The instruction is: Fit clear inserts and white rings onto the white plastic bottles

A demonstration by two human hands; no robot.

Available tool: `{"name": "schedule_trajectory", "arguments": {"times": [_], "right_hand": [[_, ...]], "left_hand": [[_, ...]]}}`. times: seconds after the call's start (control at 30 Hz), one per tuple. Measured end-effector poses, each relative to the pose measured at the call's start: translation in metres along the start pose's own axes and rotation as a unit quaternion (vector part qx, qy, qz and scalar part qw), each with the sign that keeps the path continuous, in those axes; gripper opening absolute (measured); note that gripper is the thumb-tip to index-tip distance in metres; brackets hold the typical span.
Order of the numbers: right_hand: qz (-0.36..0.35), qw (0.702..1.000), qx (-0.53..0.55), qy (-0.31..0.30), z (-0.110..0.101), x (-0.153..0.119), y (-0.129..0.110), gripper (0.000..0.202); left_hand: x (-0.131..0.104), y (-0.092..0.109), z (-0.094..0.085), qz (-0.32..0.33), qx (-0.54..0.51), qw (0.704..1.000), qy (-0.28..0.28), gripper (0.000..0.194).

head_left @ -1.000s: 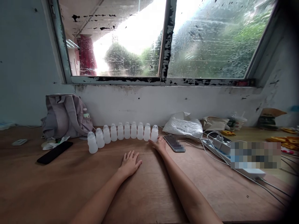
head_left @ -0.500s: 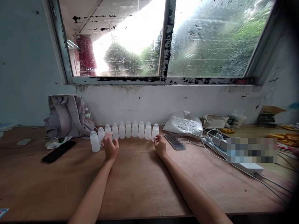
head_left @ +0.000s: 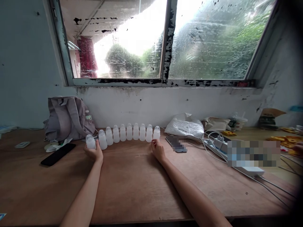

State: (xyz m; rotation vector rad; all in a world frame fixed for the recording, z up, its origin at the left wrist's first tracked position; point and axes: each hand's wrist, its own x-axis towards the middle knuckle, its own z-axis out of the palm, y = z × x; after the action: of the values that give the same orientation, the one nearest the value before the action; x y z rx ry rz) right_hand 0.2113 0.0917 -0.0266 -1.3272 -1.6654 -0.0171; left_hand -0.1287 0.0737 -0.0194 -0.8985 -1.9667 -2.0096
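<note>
A curved row of several small, frosted white baby bottles with clear domed caps stands on the brown table. My left hand is closed around the leftmost baby bottle, which leans a little to the left, apart from the others. At the row's other end, my right hand is in front of the rightmost baby bottle. Its fingers are loosely bent and apart, close to the bottle's lower part; whether they touch it I cannot tell.
Left of the row are a grey backpack and a black phone. To the right lie another phone, a silvery plastic parcel and a white power strip with cables. Part of another person's hand shows at the right edge.
My left hand has moved left from in front of the row and taken hold of the leftmost baby bottle, which has shifted left and tilted. My right hand has barely moved.
</note>
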Motion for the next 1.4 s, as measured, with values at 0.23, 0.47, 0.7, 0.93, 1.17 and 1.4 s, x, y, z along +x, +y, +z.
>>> {"name": "schedule_trajectory", "arguments": {"times": [0.23, 0.47, 0.7, 0.93, 1.17, 1.4], "right_hand": [[0.065, 0.984, 0.162, 0.04, -0.002, -0.002, -0.024, 0.034], [0.017, 0.972, 0.236, -0.015, -0.005, -0.018, -0.078, 0.035], [-0.087, 0.992, 0.095, -0.006, -0.008, -0.018, -0.085, 0.031], [-0.086, 0.989, 0.122, 0.003, -0.013, -0.006, -0.067, 0.034], [-0.103, 0.992, 0.065, -0.04, -0.021, -0.005, -0.066, 0.034], [-0.128, 0.975, 0.173, -0.058, -0.019, -0.007, -0.075, 0.035]], "left_hand": [[-0.035, 0.037, -0.008, 0.307, 0.014, 0.947, -0.091, 0.051], [-0.095, 0.073, -0.011, 0.5, 0.009, 0.806, -0.315, 0.037], [-0.115, 0.082, -0.01, 0.493, 0.014, 0.791, -0.362, 0.033], [-0.126, 0.101, -0.008, 0.421, 0.022, 0.809, -0.409, 0.035], [-0.117, 0.116, -0.018, 0.254, -0.032, 0.791, -0.556, 0.036], [-0.1, 0.123, -0.028, -0.032, -0.162, 0.609, -0.776, 0.026]]}}
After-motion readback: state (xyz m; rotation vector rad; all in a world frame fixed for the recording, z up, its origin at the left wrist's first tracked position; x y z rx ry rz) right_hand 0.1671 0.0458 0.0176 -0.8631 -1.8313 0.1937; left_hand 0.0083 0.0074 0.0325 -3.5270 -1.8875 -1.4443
